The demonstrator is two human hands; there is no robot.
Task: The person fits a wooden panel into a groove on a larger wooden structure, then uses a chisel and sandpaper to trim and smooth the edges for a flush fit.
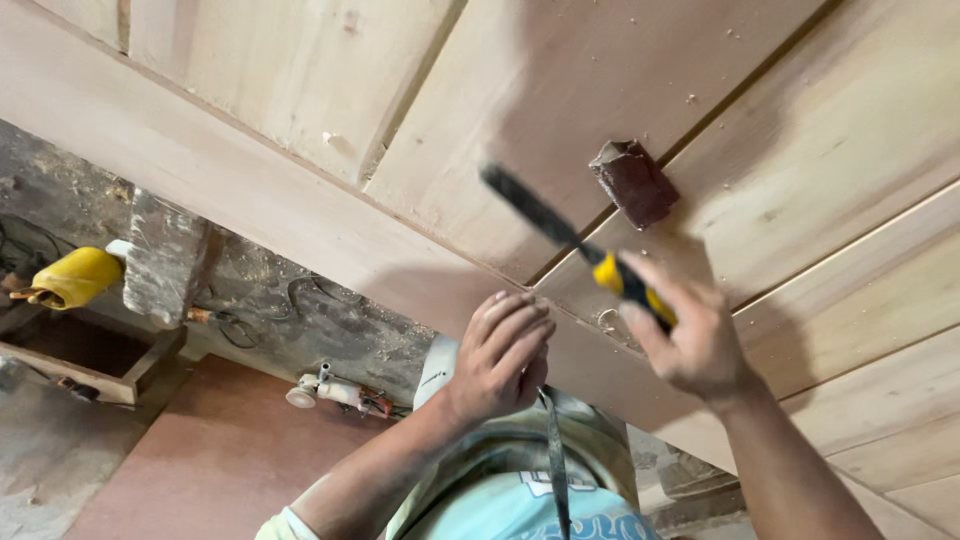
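Fingers of the right hand (pixel 690 345) grip a yellow-handled chisel (pixel 570 240) angled across the wooden panel (pixel 800 150), near a folded sandpaper piece (pixel 633 182); the left hand (pixel 500 355) presses curled fingertips against the panel's frame edge.

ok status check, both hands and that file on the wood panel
Right hand gripping yellow-and-black file, tip raised off wood panel. Left hand fingers curled against panel edge. Folded sandpaper lying near file tip.
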